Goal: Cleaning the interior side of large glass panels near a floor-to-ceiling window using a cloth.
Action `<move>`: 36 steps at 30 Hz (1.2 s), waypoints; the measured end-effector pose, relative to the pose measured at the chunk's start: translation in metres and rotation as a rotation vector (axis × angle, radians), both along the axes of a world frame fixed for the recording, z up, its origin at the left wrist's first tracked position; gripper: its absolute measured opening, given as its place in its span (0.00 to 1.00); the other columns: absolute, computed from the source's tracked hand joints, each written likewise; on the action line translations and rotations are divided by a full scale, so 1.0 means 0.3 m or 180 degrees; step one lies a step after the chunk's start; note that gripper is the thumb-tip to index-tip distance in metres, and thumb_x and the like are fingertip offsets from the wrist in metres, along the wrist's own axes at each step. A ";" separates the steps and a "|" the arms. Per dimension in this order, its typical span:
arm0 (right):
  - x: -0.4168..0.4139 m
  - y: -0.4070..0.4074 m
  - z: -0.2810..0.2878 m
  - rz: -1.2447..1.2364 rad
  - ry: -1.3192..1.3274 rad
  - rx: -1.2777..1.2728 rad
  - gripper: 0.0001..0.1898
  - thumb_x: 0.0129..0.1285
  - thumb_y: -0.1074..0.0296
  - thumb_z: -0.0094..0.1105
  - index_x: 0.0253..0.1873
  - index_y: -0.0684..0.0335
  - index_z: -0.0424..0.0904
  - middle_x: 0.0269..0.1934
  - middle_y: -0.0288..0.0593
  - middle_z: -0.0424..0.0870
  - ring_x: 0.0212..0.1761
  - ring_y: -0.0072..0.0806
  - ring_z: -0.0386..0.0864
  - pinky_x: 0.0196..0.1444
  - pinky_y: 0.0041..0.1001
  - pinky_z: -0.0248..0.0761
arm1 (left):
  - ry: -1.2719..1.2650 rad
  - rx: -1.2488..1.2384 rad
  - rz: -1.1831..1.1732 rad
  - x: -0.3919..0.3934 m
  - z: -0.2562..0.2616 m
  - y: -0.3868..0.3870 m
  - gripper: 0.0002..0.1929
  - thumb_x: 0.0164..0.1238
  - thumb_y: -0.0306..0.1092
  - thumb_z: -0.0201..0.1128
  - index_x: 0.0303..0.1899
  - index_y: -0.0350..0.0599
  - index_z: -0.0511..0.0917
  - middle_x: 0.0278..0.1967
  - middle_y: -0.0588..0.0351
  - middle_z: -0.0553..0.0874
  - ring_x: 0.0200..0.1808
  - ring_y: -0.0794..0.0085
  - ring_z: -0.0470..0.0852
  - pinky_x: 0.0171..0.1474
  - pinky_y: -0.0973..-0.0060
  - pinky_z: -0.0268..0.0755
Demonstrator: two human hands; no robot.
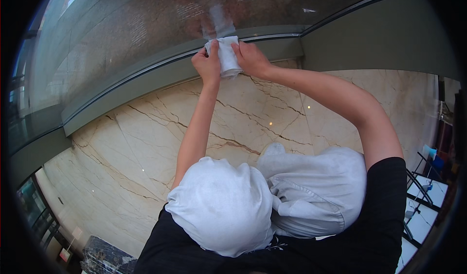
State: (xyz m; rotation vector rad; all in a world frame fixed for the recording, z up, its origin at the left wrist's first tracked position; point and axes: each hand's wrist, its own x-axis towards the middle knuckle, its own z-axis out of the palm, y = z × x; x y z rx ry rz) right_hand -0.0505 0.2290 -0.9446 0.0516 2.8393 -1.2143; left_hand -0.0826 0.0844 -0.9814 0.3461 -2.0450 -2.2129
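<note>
A folded white cloth is held between my two hands at the lower edge of a large glass pane. My left hand grips the cloth's left side, thumb on top. My right hand pinches its right side near the upper corner. The cloth's upper end lies by the metal frame strip along the bottom of the glass, and its lower end hangs over the grey base panel. A pale reflection of the cloth shows in the glass above my hands.
Veined beige marble floor lies under my arms and bent knees. A grey panel adjoins the glass at the right. White-topped, dark-framed furniture stands at the right rim, and a dark marble block at the lower left.
</note>
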 end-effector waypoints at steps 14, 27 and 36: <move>-0.025 -0.013 -0.005 -0.0010 -0.0157 0.0160 0.24 0.81 0.54 0.46 0.42 0.73 0.81 0.36 0.70 0.84 0.43 0.67 0.83 0.47 0.56 0.75 | -0.0195 0.0105 0.0029 -0.022 -0.075 0.005 0.18 0.69 0.40 0.75 0.29 0.29 0.87 0.21 0.66 0.82 0.24 0.84 0.71 0.28 0.77 0.64; -0.028 -0.021 -0.006 0.0126 -0.0206 0.0244 0.26 0.82 0.53 0.44 0.42 0.73 0.82 0.37 0.69 0.85 0.44 0.66 0.84 0.49 0.55 0.76 | -0.0214 0.0057 0.0115 0.005 -0.066 -0.008 0.16 0.70 0.37 0.74 0.31 0.30 0.88 0.26 0.63 0.86 0.26 0.84 0.75 0.29 0.78 0.65; -0.063 -0.031 -0.046 0.0209 -0.0336 0.0287 0.27 0.82 0.53 0.45 0.41 0.75 0.83 0.38 0.71 0.85 0.45 0.66 0.84 0.49 0.55 0.75 | -0.0380 -0.0136 0.0130 -0.027 -0.108 -0.034 0.19 0.68 0.39 0.74 0.30 0.26 0.86 0.23 0.61 0.85 0.25 0.82 0.73 0.29 0.72 0.68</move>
